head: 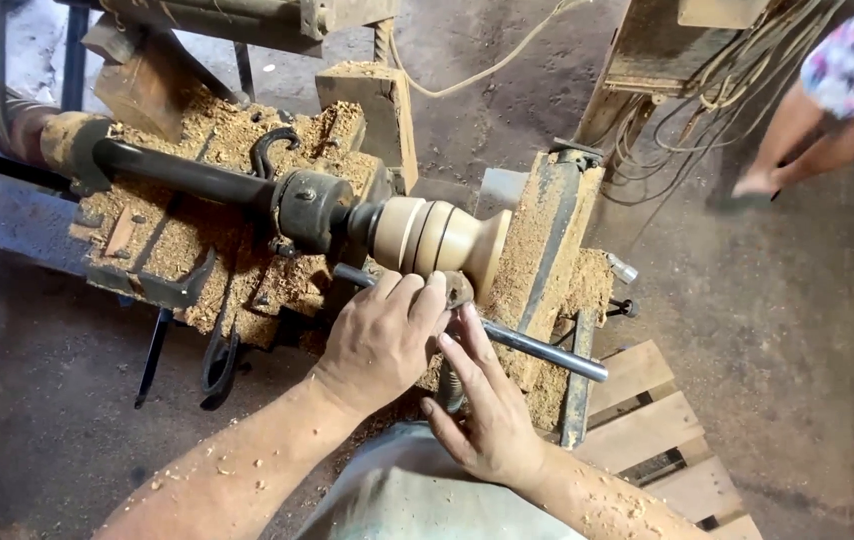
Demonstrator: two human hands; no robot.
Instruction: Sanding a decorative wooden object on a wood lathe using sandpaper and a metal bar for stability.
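Landmark: the turned wooden piece [439, 238] mounted on the lathe, pale, ringed with grooves, flaring to a cup shape at its right end.
Far left of it: dark drive shaft [182, 172] running into the metal chuck [309, 208], which grips the piece's left end.
Below-left of it: lathe bed [182, 235] buried in sawdust, with a couple of dark hooked tools hanging off the front.
Left hand [379, 340]: just under the piece, fingers curled down over a long steel tool bar [537, 349], so closed on it.
Right hand [482, 405]: just right of the left one, fingers stretched up against the tool near the piece's underside (can't tell if it's really gripping or just steadying).
Right of it: sawdust-caked wooden tailstock post [547, 235], touching the flared end.
Far right: another person's legs [797, 145] on the concrete floor, wooden pallet [662, 435] lower down.
Risk, my guess: fingertips sit really close to the piece, so a catch could yank the tool or pull knuckles in. Loose shavings don't help grip either.
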